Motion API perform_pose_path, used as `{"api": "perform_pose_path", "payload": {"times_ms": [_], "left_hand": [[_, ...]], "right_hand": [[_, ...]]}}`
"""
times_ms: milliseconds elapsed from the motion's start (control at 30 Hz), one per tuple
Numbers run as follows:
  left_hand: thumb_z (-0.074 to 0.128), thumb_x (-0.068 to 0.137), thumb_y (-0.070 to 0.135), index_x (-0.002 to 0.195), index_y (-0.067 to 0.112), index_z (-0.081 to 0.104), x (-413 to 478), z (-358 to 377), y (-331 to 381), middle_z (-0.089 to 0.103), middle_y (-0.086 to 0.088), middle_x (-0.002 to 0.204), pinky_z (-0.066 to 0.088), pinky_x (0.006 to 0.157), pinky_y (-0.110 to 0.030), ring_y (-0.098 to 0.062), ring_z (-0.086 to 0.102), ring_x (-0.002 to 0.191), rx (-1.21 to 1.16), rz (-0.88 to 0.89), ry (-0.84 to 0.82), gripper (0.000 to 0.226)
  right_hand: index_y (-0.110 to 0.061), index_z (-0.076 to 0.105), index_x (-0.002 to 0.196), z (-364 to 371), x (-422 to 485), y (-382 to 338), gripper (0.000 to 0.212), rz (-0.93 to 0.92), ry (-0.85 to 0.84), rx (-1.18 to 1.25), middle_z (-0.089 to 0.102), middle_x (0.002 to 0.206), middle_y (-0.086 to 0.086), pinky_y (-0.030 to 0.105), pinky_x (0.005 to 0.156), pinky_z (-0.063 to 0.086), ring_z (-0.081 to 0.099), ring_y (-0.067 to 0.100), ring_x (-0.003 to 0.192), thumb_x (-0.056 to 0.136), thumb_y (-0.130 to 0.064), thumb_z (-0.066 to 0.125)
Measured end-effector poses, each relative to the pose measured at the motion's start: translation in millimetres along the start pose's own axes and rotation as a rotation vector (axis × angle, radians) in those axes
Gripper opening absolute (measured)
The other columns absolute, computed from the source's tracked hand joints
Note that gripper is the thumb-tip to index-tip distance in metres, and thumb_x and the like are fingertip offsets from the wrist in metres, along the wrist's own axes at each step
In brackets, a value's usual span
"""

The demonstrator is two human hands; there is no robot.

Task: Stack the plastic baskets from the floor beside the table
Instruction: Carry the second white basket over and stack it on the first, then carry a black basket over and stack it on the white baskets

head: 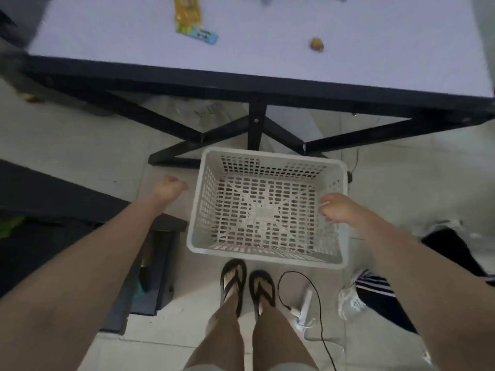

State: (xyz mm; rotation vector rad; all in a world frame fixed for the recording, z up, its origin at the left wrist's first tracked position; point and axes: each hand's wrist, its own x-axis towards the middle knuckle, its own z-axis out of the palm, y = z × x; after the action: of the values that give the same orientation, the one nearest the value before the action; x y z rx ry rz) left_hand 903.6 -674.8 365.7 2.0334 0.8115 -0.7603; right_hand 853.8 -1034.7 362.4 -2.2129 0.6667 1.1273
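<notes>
A white plastic basket [203, 236] with perforated walls and bottom sits below me, in front of my feet and just short of the table's black legs. My right hand [340, 210] grips its right rim, fingers curled over the edge. My left hand [168, 190] hovers a little left of the basket's left rim, fingers loosely curled, touching nothing. The basket is empty. I see no other basket in view.
The white table [267, 44] with black frame stands ahead, holding a yellow snack packet [187, 17] and a small round item [317, 44]. A black box [150, 266] lies on the floor at left. A cable and power strip [302, 309] lie right of my sandalled feet, clothes and a shoe [351, 303] beyond.
</notes>
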Motion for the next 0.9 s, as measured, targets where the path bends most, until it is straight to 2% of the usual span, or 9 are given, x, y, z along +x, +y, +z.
{"api": "perform_pose_path", "payload": {"times_ms": [100, 200, 333, 433, 500, 567, 633, 733, 900], "left_hand": [[0.053, 0.091, 0.015, 0.125, 0.002, 0.054, -31.6, -25.3, -5.1, 0.055, -0.018, 0.119, 0.043, 0.087, -0.032, -0.031, 0.052, 0.110, -0.039, 0.068, 0.037, 0.036], [0.059, 0.083, 0.016, 0.092, 0.006, 0.061, -72.9, -42.8, -36.7, 0.056, -0.013, 0.091, 0.041, 0.074, -0.029, -0.026, 0.053, 0.091, -0.114, 0.093, 0.056, 0.013], [0.055, 0.088, 0.013, 0.078, 0.008, 0.059, -135.8, -47.1, -108.0, 0.054, -0.006, 0.069, 0.041, 0.063, -0.026, -0.018, 0.050, 0.066, -0.063, 0.034, 0.021, 0.012], [0.049, 0.093, 0.009, 0.094, -0.008, 0.064, -178.9, -45.7, -172.1, 0.065, -0.023, 0.091, 0.039, 0.073, -0.024, -0.019, 0.054, 0.068, -0.071, -0.017, -0.040, 0.023], [0.047, 0.094, 0.015, 0.105, -0.011, 0.061, -206.5, -49.6, -222.9, 0.061, -0.032, 0.110, 0.039, 0.064, -0.019, -0.021, 0.055, 0.074, -0.067, -0.128, -0.081, 0.032], [0.047, 0.093, 0.024, 0.097, 0.004, 0.059, -232.0, -61.4, -275.4, 0.058, -0.024, 0.098, 0.038, 0.058, -0.023, -0.020, 0.050, 0.076, -0.107, -0.233, -0.071, 0.024], [0.049, 0.091, 0.028, 0.096, 0.009, 0.054, -259.9, -82.3, -324.6, 0.055, -0.013, 0.094, 0.038, 0.059, -0.027, -0.024, 0.051, 0.077, -0.195, -0.332, 0.010, 0.020], [0.049, 0.092, 0.027, 0.112, 0.002, 0.057, -303.4, -120.1, -405.4, 0.058, -0.011, 0.095, 0.041, 0.059, -0.027, -0.026, 0.056, 0.081, -0.281, -0.417, 0.132, 0.033], [0.049, 0.092, 0.026, 0.097, 0.008, 0.053, -380.1, -181.9, -548.1, 0.058, -0.010, 0.086, 0.043, 0.066, -0.029, -0.025, 0.055, 0.076, -0.359, -0.474, 0.301, 0.019]], "right_hand": [[-0.005, 0.057, 0.120, 4.4, -17.5, -30.6, 0.031, -0.071, -0.027, -0.121, 0.062, 0.096, 0.012, 0.026, 0.063, 0.044, 0.057, 0.022, 0.083, 0.092, -0.010, 0.046], [0.000, 0.057, 0.117, 20.6, -30.5, -67.4, 0.029, -0.160, -0.111, -0.234, 0.055, 0.084, 0.011, 0.026, 0.056, 0.040, 0.049, 0.018, 0.063, 0.094, -0.010, 0.043], [-0.012, 0.056, 0.103, 74.5, -65.5, -121.8, 0.016, -0.290, -0.190, -0.340, 0.057, 0.085, 0.009, 0.026, 0.057, 0.040, 0.053, 0.018, 0.065, 0.092, -0.014, 0.045], [-0.013, 0.060, 0.088, 135.7, -104.8, -154.5, 0.014, -0.371, -0.300, -0.587, 0.064, 0.091, 0.013, 0.026, 0.063, 0.044, 0.057, 0.019, 0.070, 0.089, -0.019, 0.048], [-0.007, 0.061, 0.108, 177.7, -135.8, -170.3, 0.026, -0.355, -0.408, -0.724, 0.065, 0.105, 0.014, 0.030, 0.075, 0.049, 0.061, 0.022, 0.083, 0.091, -0.022, 0.048], [-0.003, 0.053, 0.123, 220.0, -169.3, -183.8, 0.036, -0.349, -0.504, -0.812, 0.060, 0.115, 0.012, 0.031, 0.079, 0.049, 0.060, 0.022, 0.090, 0.095, -0.025, 0.046], [-0.007, 0.053, 0.117, 266.6, -205.3, -190.9, 0.032, -0.380, -0.569, -0.920, 0.058, 0.118, 0.010, 0.033, 0.084, 0.049, 0.060, 0.021, 0.091, 0.095, -0.029, 0.048], [-0.013, 0.054, 0.099, 354.0, -254.1, -189.3, 0.021, -0.380, -0.644, -1.140, 0.059, 0.102, 0.008, 0.033, 0.073, 0.049, 0.060, 0.019, 0.074, 0.092, -0.033, 0.052], [-0.013, 0.049, 0.111, 513.2, -344.0, -181.1, 0.024, -0.483, -0.690, -1.352, 0.055, 0.086, 0.006, 0.031, 0.063, 0.049, 0.059, 0.022, 0.072, 0.091, -0.027, 0.053]]}}
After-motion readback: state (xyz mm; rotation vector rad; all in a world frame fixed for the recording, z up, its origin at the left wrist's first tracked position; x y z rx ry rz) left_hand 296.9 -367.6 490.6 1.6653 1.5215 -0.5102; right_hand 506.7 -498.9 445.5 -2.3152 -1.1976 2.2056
